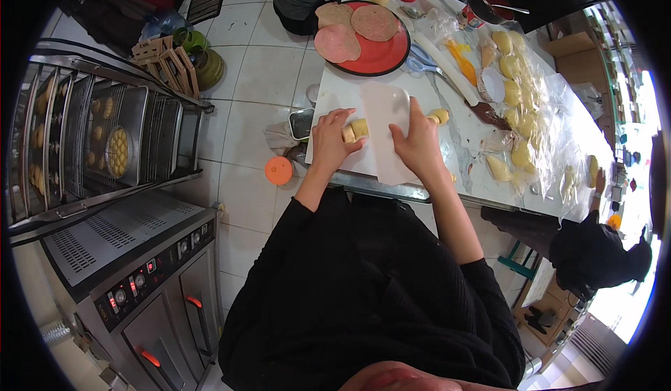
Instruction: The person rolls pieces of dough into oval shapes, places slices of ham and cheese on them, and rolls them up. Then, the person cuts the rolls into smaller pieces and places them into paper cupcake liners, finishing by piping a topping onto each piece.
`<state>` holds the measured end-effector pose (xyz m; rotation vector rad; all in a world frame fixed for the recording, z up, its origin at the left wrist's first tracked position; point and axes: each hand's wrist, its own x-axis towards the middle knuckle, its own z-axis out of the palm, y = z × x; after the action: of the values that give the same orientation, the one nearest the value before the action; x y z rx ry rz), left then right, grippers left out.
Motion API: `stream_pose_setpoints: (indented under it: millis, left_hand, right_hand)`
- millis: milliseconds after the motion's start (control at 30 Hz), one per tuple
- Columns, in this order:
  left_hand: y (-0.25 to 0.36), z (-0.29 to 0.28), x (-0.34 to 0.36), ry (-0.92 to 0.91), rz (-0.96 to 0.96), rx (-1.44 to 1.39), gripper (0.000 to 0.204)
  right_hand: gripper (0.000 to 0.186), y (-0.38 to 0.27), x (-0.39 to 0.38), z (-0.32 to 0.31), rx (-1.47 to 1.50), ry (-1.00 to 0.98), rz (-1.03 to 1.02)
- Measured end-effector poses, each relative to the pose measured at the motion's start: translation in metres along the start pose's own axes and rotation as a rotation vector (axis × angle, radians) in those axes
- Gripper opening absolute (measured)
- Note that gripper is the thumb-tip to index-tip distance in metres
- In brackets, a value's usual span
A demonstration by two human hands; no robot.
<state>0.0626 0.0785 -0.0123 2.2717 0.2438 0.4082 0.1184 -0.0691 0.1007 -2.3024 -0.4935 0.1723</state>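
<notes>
Over the left part of the marble-look table, my left hand curls round a short piece of pale yellow dough, which appears to be cut into segments. Its thumb and fingers lie on either side of the dough. My right hand grips a white flat rectangular sheet, its thumb on the face and its fingers along the right edge. The sheet stands just right of the dough, and I cannot tell whether its edge touches it. Another small dough piece lies beyond my right hand.
A red plate with round pink meat slices sits at the far left of the table. Blue-handled scissors and a white rolling pin lie farther right. Dough balls rest under clear plastic. A tray rack and an oven stand left.
</notes>
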Motion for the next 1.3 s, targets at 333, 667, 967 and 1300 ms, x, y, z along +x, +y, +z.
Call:
stream_pose_setpoints:
  millis: [333,667,967,1300]
  left_hand:
    - [-0.006,0.014,0.001,-0.078,0.01,0.094,0.03]
    - [-0.009,0.02,-0.003,-0.04,-0.024,0.092,0.03]
    - [-0.013,0.016,0.0,-0.121,-0.08,-0.05,0.036]
    - [0.006,0.016,0.017,-0.251,0.09,0.123,0.054]
  right_hand:
    - [0.043,0.007,-0.005,0.027,-0.121,-0.111,0.104]
    - [0.048,0.013,0.018,0.039,-0.203,-0.2,0.081]
    - [0.046,0.022,0.01,0.034,-0.175,-0.175,0.026]
    - [0.042,0.121,-0.021,-0.11,0.785,0.454,0.417]
